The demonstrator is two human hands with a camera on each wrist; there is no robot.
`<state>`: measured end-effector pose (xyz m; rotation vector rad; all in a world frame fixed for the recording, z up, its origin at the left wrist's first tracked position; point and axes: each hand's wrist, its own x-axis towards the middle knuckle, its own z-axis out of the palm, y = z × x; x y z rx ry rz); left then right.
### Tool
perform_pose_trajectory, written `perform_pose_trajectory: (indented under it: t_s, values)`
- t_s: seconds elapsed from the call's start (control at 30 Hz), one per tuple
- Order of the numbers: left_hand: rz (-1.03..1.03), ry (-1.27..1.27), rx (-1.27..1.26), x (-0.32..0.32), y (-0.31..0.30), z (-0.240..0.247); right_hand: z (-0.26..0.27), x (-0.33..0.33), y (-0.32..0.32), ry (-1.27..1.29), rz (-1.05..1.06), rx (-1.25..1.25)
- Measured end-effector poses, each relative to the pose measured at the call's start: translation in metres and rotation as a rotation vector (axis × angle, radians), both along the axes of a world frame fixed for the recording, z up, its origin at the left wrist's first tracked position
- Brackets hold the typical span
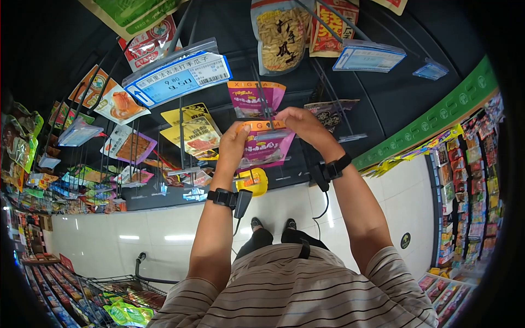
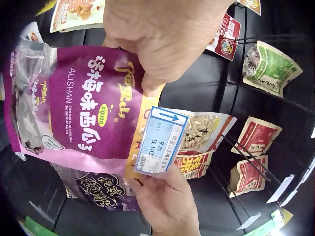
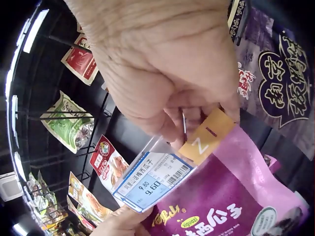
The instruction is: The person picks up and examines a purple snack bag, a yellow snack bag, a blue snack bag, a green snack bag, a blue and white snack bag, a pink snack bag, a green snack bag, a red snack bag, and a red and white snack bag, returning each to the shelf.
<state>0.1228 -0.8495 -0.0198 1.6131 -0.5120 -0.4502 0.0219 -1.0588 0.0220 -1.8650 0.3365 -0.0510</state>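
A purple and pink bag of watermelon seeds [image 1: 266, 148] with an orange top strip is held at its two upper corners. My left hand [image 1: 232, 146] pinches one end of the strip, and my right hand [image 1: 310, 130] pinches the other. A price tag [image 2: 160, 140] at the end of a display hook overlaps the strip between the hands in the left wrist view. A matching purple bag [image 1: 252, 99] hangs farther in. Beside my right hand hangs a dark purple bag with gold lettering [image 3: 283, 81]. The bag's back is hidden.
Yellow snack packs [image 1: 191, 131] hang left of the hands. A large price tag [image 1: 178, 79] and other hooks jut out above. Below is a yellow container [image 1: 252, 181]. A shopping cart [image 1: 128, 287] stands behind at the left, and a green shelf edge [image 1: 432, 117] runs along the right.
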Motion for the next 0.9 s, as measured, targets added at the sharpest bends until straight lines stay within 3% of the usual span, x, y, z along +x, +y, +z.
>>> perform_pose_trajectory:
  t_s: [0.47, 0.73, 0.9]
  values:
    - [0.075, 0.074, -0.215, 0.045, -0.035, -0.033, 0.013, -0.022, 0.017, -0.347, -0.176, 0.001]
    - [0.172, 0.086, -0.268, 0.064, -0.054, -0.047, 0.005, -0.069, 0.030, -0.230, -0.157, 0.035]
    - [0.309, -0.061, -0.155, 0.062, -0.054, -0.055, 0.005, -0.099, 0.038, -0.163, -0.101, 0.059]
